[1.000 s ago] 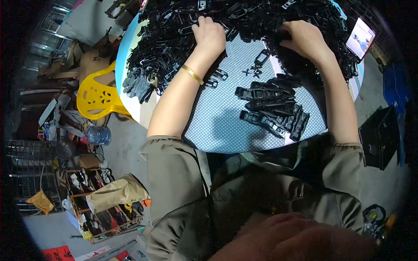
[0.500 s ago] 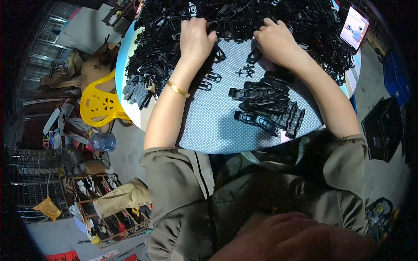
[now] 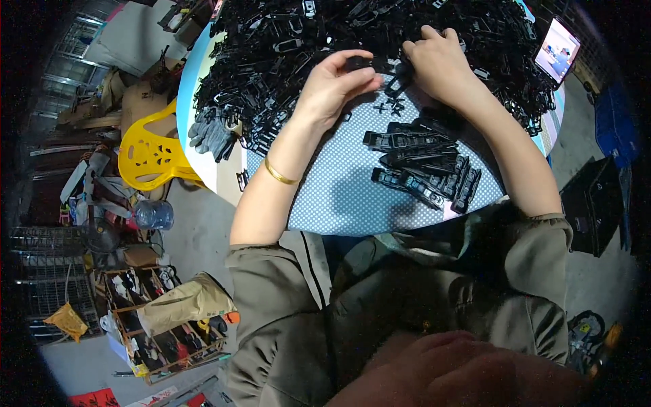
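Observation:
My left hand (image 3: 333,87) is over the near edge of a big heap of black plastic parts (image 3: 271,74). Its fingers and thumb are curved and apart, with dark parts showing in the gap; I see nothing firmly gripped. My right hand (image 3: 439,64) is at the heap's edge further right, palm down with fingers curled in among the parts. Whatever those fingers hold is hidden. Just left of that hand lies a black looped piece (image 3: 399,80). Small black star-shaped pieces (image 3: 389,107) lie between my forearms, and nearer me is a pile of long black clip-like parts (image 3: 424,163).
The round table carries a patterned light cloth (image 3: 325,203). Grey gloves (image 3: 211,136) lie at its left edge, and a lit tablet (image 3: 557,51) stands at the right. A yellow chair (image 3: 152,156) is left of the table. Beyond it are a water bottle (image 3: 154,214) and a wooden rack (image 3: 163,346).
My left hand has drawn back toward me and rightward, turned sideways, and its fingers have parted. My right hand has shifted slightly to the right.

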Tool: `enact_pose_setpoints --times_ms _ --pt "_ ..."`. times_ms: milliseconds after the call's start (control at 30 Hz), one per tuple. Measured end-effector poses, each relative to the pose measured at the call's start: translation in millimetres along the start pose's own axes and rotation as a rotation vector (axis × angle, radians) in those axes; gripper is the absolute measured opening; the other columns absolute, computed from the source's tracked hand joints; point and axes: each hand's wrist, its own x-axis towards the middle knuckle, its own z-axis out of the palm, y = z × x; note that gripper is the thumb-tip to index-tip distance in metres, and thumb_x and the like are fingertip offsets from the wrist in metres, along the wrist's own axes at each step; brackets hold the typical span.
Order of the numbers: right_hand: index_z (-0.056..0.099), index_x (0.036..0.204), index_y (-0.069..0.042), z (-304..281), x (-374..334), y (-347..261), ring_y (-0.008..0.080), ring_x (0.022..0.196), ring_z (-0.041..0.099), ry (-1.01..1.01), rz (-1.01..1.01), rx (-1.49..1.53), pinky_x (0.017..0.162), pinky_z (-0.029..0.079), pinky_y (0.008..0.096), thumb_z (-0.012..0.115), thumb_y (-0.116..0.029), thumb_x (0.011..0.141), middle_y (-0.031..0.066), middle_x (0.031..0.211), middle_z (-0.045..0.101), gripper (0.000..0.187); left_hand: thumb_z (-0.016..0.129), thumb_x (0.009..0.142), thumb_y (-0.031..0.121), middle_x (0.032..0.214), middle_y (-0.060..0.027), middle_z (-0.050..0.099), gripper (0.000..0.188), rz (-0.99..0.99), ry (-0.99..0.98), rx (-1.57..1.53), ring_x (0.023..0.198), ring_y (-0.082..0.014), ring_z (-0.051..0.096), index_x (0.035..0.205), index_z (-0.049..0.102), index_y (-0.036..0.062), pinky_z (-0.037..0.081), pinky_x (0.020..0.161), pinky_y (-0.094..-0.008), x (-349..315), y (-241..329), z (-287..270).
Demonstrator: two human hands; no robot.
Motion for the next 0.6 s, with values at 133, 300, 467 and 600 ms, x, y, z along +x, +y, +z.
enact_pose_setpoints --times_ms 133,300,467,600 --pt "0.054 0.107 -0.009 -12 -3 4 0.0204 0.097 0.050 0.250 -0.068 0.175 0.092 0.032 0.0453 0.063 -0.009 0.063 0.0066 0.088 0.060 0.045 0.054 0.080 -0.001 0.088 -0.0174 0.060 0.030 -0.046 0.002 0.033 0.080 -0.0206 0.063 0.109 0.045 -0.0044 0.053 0.074 -0.0256 -5 -3 2" --pt "0.053 0.113 -0.011 -9 4 7 0.0199 0.086 0.055 0.325 -0.156 0.673 0.087 0.038 0.0379 0.060 -0.004 0.067 0.0063 0.090 0.056 0.047 0.054 0.080 -0.002 0.092 -0.0175 0.059 0.031 -0.008 0.007 0.019 0.081 -0.0207 0.063 0.109 0.043 -0.0044 0.053 0.075 -0.0260 -1 -8 4" --pt "0.055 0.109 -0.008 -5 4 -2 0.0202 0.082 0.055 0.309 -0.267 0.767 0.072 0.045 0.0293 0.059 -0.003 0.071 0.0085 0.088 0.053 0.039 0.054 0.080 -0.003 0.091 -0.0163 0.060 0.029 0.126 0.012 0.060 0.080 -0.0194 0.062 0.108 0.045 -0.0042 0.053 0.075 -0.0246 -3 -8 2" --pt "0.056 0.094 -0.002 -6 4 5 0.0207 0.078 0.055 0.211 -0.263 0.759 0.068 0.046 0.0293 0.062 -0.003 0.071 0.0084 0.087 0.052 0.023 0.054 0.080 -0.003 0.088 -0.0154 0.060 0.028 0.150 0.020 0.125 0.080 -0.0187 0.062 0.107 0.046 -0.0045 0.052 0.075 -0.0242 -1 -9 4"
